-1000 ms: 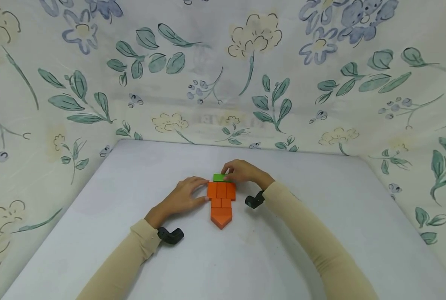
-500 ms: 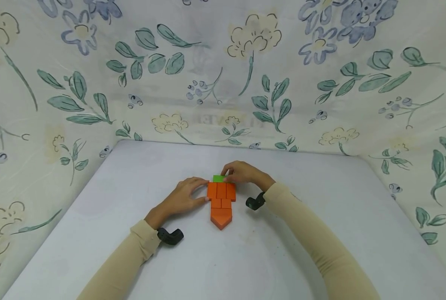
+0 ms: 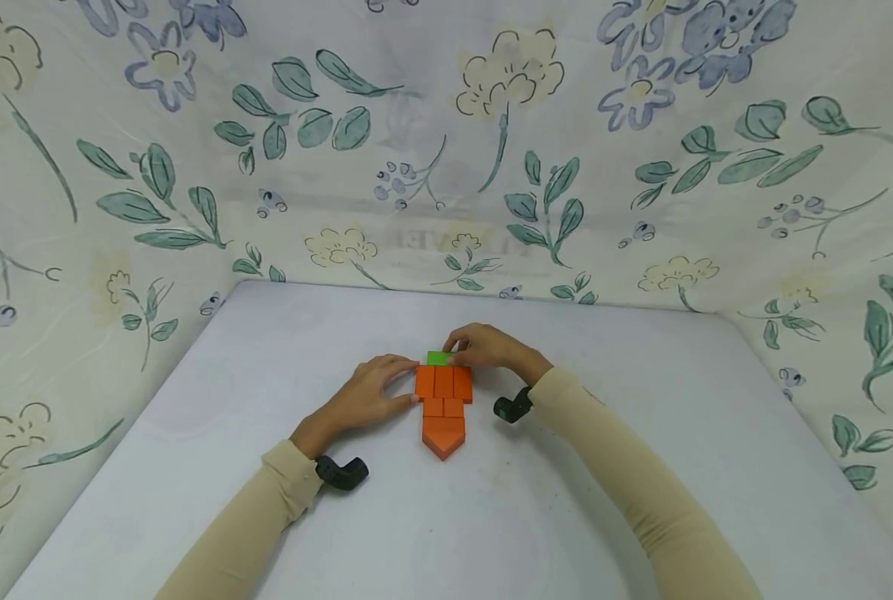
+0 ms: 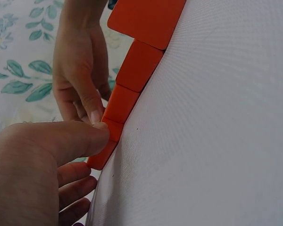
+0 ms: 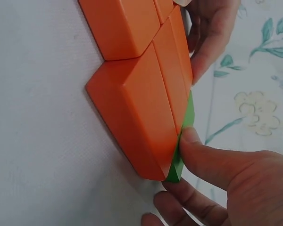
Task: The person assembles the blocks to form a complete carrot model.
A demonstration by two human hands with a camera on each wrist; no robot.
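Note:
Flat orange blocks lie together on the white table, forming an arrow-like figure with a pointed block (image 3: pixel 443 435) at the near end. A green block (image 3: pixel 438 358) sits against the far side of the row of three orange blocks. My right hand (image 3: pixel 489 346) pinches the green block between thumb and fingers and hides its right part. In the right wrist view, the thumb presses close to the orange edge. My left hand (image 3: pixel 371 393) holds the left orange block (image 3: pixel 425 382) of that row, thumb at its near corner and index finger at its far corner.
The white table (image 3: pixel 446 533) extends around the blocks. Floral cloth (image 3: pixel 431 167) rises behind it and along both sides. A black device is strapped at each wrist, the left one (image 3: pixel 343 472) and the right one (image 3: pixel 513 406).
My right hand has shifted slightly nearer with the green block, toward the orange row, and its thumb now covers more of the block. The left hand has stayed in place.

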